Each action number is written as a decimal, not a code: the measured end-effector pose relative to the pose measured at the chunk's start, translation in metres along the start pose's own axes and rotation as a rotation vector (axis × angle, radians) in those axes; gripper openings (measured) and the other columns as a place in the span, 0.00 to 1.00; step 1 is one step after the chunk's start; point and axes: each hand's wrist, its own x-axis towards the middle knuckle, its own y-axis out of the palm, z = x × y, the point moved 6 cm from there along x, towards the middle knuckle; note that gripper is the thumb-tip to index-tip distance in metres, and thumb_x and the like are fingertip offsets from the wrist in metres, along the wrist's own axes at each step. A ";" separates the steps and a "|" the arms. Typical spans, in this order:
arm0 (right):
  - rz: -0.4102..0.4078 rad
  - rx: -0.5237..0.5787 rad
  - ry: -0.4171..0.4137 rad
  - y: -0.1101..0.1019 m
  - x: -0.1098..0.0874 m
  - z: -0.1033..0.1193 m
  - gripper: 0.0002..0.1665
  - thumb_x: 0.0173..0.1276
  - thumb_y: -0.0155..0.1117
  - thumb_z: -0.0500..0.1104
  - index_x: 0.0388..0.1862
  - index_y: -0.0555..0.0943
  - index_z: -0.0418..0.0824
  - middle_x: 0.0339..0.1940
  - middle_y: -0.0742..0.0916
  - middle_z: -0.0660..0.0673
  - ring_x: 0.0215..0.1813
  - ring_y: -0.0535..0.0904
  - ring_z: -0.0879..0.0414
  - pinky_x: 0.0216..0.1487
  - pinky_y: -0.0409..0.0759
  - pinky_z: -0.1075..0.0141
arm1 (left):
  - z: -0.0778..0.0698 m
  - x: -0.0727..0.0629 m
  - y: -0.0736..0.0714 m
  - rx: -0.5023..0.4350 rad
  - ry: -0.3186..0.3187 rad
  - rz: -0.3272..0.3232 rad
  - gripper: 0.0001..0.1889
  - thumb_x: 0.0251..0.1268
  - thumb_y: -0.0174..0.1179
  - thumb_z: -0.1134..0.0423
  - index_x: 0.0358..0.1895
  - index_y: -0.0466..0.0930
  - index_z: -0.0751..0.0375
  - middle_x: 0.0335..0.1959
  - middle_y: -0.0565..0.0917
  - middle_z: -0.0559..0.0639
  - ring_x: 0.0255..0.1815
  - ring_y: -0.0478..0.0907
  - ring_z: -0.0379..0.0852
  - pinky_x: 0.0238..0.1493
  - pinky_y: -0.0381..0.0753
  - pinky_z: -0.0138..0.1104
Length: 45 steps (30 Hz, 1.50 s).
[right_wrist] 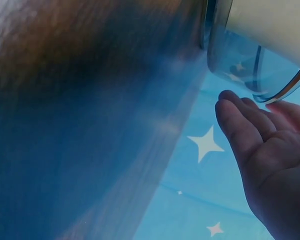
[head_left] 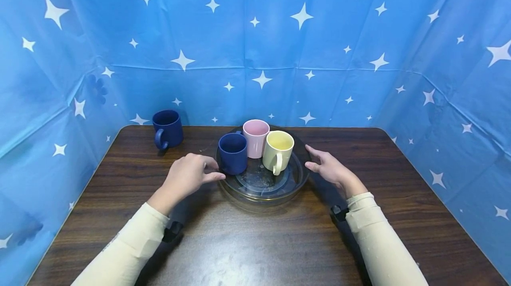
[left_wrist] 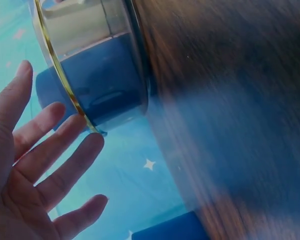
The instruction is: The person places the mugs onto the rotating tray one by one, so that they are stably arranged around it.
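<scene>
A round clear glass dish (head_left: 265,198) with a gold-coloured rim stands on the table, bearing three mugs. The dark blue mug (head_left: 233,157) is at its left, the pink mug (head_left: 255,139) at the back, and the pale yellow mug (head_left: 274,155) at the right with its handle toward me. My left hand (head_left: 190,175) is at the dish's left side; in the left wrist view its fingers are spread, fingertips right at the gold rim (left_wrist: 65,80). On the opposite side my right hand (head_left: 333,171) has its fingers extended beside the rim, thumb apart from them.
Another dark blue mug (head_left: 168,128) stands at the table's back left corner, handle toward the front. The dark wood-grain table (head_left: 247,250) ends at a blue star-patterned curtain (head_left: 279,46) behind and on both sides. Black bands (head_left: 173,231) circle both wrists.
</scene>
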 end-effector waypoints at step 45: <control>-0.002 0.065 -0.018 -0.005 0.014 -0.011 0.34 0.83 0.48 0.38 0.83 0.53 0.38 0.82 0.57 0.33 0.80 0.53 0.34 0.75 0.57 0.38 | 0.038 0.012 0.030 -0.079 -0.184 0.220 0.42 0.67 0.63 0.38 0.79 0.62 0.51 0.71 0.72 0.65 0.68 0.72 0.67 0.58 0.74 0.65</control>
